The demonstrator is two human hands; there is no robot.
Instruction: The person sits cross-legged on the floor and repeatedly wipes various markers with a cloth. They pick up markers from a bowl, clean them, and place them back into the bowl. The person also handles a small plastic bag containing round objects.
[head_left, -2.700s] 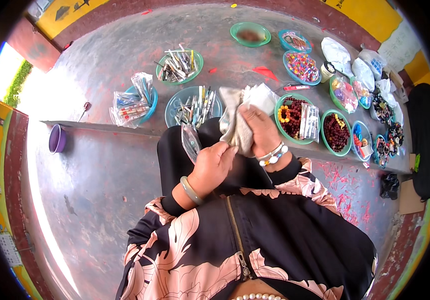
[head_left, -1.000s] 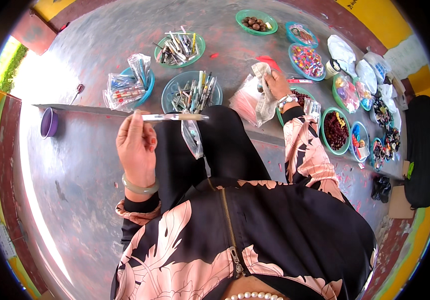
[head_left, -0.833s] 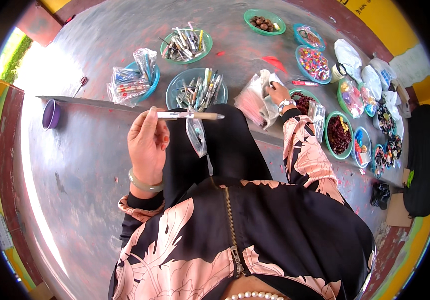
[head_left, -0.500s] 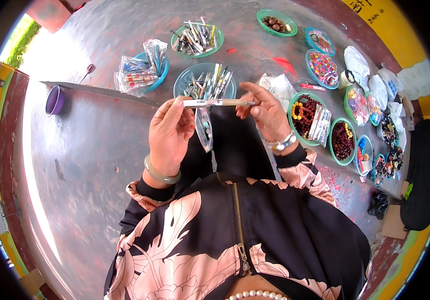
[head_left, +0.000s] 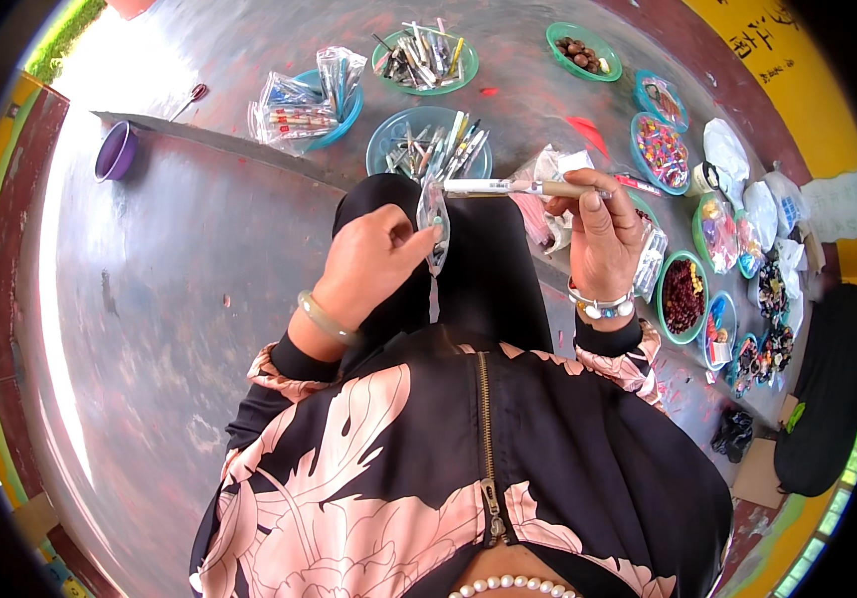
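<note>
My left hand (head_left: 373, 261) pinches a small clear plastic sleeve (head_left: 435, 217) by its edge, above my dark lap. My right hand (head_left: 598, 234) grips a pen-like stick (head_left: 518, 186), white at its left end and brown where I hold it, lying level with its tip just over the sleeve's mouth. A bunch of clear wrappers (head_left: 556, 167) shows behind the right hand. Directly beyond sits a teal bowl (head_left: 390, 146) of similar sticks.
Several bowls ring the concrete floor: a green one with sticks (head_left: 464, 76), a blue one with packed bags (head_left: 341, 112), a green bowl of brown nuts (head_left: 559, 32), bowls of beads and dark red bits (head_left: 664, 299) at right. A purple cup (head_left: 115, 151) stands far left. Black bag (head_left: 827, 399) at right.
The stick passed from my left hand to my right hand, which had been down at the wrappers. My left hand now holds only the clear sleeve under the stick's tip.
</note>
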